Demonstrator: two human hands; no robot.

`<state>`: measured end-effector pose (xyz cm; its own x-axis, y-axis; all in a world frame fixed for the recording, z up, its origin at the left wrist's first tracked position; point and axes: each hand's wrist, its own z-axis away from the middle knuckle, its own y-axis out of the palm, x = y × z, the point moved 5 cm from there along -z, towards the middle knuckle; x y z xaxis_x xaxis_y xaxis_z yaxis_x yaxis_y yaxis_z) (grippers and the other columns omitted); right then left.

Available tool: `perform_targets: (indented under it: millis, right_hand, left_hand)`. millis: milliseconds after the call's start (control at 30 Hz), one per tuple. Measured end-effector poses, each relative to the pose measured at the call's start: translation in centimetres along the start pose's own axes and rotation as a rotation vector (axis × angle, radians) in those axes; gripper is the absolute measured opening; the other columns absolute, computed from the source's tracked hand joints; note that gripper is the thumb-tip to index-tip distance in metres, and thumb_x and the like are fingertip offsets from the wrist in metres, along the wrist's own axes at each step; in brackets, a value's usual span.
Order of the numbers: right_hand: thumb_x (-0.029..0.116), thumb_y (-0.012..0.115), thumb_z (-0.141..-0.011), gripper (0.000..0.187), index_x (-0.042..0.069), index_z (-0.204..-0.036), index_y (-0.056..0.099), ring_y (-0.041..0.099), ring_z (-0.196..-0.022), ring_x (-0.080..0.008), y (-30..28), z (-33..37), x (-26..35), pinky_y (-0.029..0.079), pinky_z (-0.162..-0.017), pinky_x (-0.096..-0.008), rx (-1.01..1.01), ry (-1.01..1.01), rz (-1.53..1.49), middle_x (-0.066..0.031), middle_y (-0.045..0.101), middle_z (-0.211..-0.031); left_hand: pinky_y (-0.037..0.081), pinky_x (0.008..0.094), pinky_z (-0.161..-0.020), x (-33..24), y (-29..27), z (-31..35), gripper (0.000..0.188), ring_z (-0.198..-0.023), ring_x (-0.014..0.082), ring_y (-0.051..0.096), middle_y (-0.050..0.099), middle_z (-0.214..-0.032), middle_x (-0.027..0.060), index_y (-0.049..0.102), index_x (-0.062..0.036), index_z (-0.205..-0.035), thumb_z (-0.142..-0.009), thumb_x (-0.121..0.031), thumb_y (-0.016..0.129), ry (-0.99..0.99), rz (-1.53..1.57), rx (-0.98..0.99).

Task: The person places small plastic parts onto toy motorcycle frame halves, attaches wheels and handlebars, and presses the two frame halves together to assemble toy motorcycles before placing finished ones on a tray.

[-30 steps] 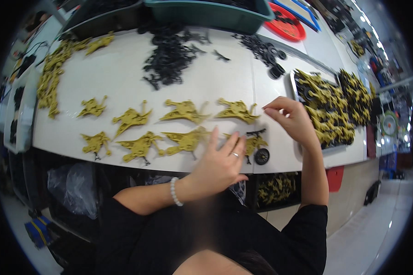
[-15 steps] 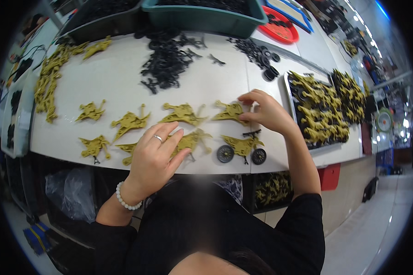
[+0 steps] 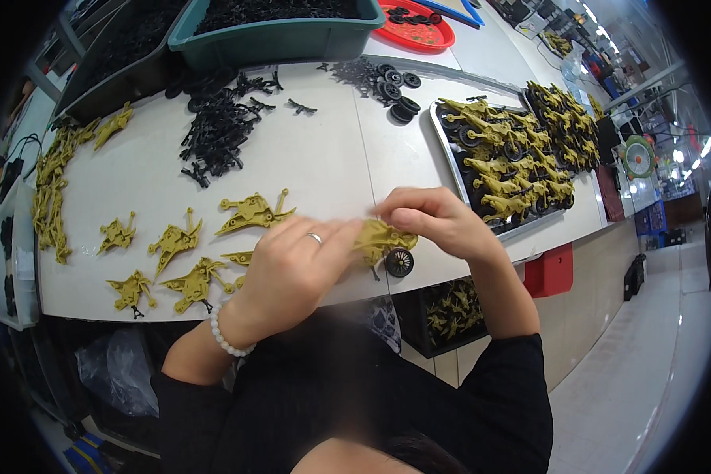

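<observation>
My right hand (image 3: 438,223) is closed, thumb and fingers pinched at a yellow toy motorbike body (image 3: 381,235) above the table's front edge. Just below it a black spoked wheel (image 3: 400,263) shows, part of a motorbike largely hidden by my hands. My left hand (image 3: 296,265) reaches toward the same spot from the left; its fingertips are smeared by motion, so its grip is unclear. Left of it, yellow bodies lie in two rows, including an upper one (image 3: 253,212) and a lower one (image 3: 196,284) with a small black stand. My left palm partly covers another.
Black parts (image 3: 217,134) are heaped mid-table, with loose wheels (image 3: 389,87) farther right. A tray (image 3: 498,158) of wheeled yellow motorbikes stands right. Yellow bodies (image 3: 51,197) pile at the left edge. Behind are a teal bin (image 3: 276,43) and a red dish (image 3: 415,35).
My right hand has drawn the yellow body from the upper row down nearer me. My left hand has moved right toward it. The view has shifted, so the table appears farther left.
</observation>
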<state>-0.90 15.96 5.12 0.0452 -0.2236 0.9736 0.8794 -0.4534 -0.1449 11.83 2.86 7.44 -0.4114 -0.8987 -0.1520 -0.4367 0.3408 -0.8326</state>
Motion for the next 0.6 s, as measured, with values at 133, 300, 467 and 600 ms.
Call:
perform_targets:
  millis: [133,300,467,600]
  right_hand:
    - [0.007,0.074,-0.076,0.044,-0.001,-0.117,0.062,0.062,-0.080,-0.0164,-0.3,2.9,1.6,0.051,-0.071,-0.0261,-0.173,-0.488,0.316,-0.0091,0.063,-0.096]
    - [0.004,0.077,-0.072,0.045,0.000,-0.115,0.063,0.064,-0.081,-0.0166,0.1,3.3,1.5,0.052,-0.070,-0.0267,-0.200,-0.412,0.523,-0.0099,0.066,-0.094]
    - [0.005,0.072,-0.082,0.042,-0.005,-0.121,0.057,0.060,-0.089,-0.0091,0.2,2.6,-2.0,0.050,-0.078,-0.0220,-0.259,-0.083,0.079,-0.0078,0.065,-0.099]
    - [0.007,0.074,-0.080,0.041,-0.002,-0.118,0.061,0.060,-0.089,-0.0108,0.4,2.9,-3.2,0.050,-0.078,-0.0242,-0.276,-0.125,0.168,-0.0076,0.064,-0.101]
  left_hand:
    - [0.051,0.0323,-0.079,1.2,2.1,0.1,0.030,-0.086,0.0249,0.064,0.066,-0.102,0.0124,0.058,0.0036,-0.116,-0.086,-0.003,0.060,-0.591,0.995,0.384]
    - [0.051,0.0297,-0.080,1.5,3.4,0.2,0.051,-0.098,0.0173,0.059,0.057,-0.112,0.0071,0.048,-0.0013,-0.125,-0.079,-0.002,0.069,-0.772,1.185,0.490]
    - [0.046,0.0365,-0.080,0.7,2.4,-0.4,0.047,-0.094,0.0288,0.055,0.055,-0.103,0.0130,0.058,0.0006,-0.112,-0.069,-0.010,0.075,-0.224,0.369,0.068]
    - [0.046,0.0361,-0.079,0.5,3.3,0.1,0.041,-0.090,0.0297,0.056,0.059,-0.100,0.0135,0.061,0.0029,-0.110,-0.072,-0.009,0.073,-0.226,0.376,0.080]
